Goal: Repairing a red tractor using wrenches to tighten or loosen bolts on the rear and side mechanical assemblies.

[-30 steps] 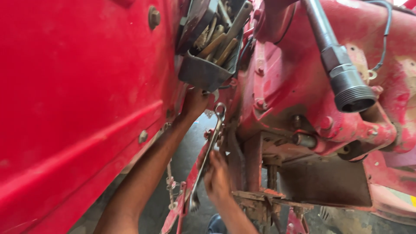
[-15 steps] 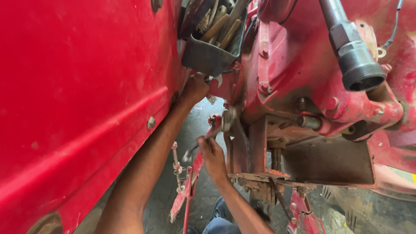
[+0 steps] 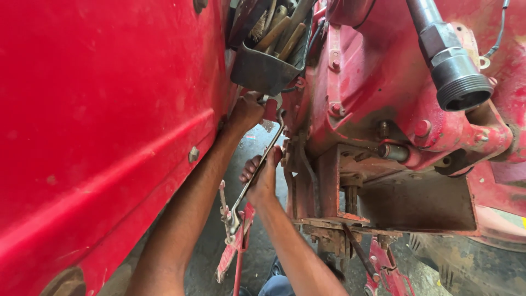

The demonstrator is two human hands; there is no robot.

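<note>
The wrench (image 3: 257, 167) is long and shiny. The right hand (image 3: 263, 175) is wrapped tight around it. The left hand (image 3: 246, 112) grips its top end, under the dark tool tray (image 3: 263, 71).

**Tight gap beside the gearbox housing**

Between the red body panel (image 3: 104, 126) and the gearbox housing (image 3: 378, 93) runs one narrow slot down to the floor (image 3: 263, 257). Both forearms and a long wrench (image 3: 255, 175) fill most of it. Above the slot a dark tool tray (image 3: 266, 71) overhangs; right of the housing a threaded pipe end (image 3: 457, 82) juts out.
</note>
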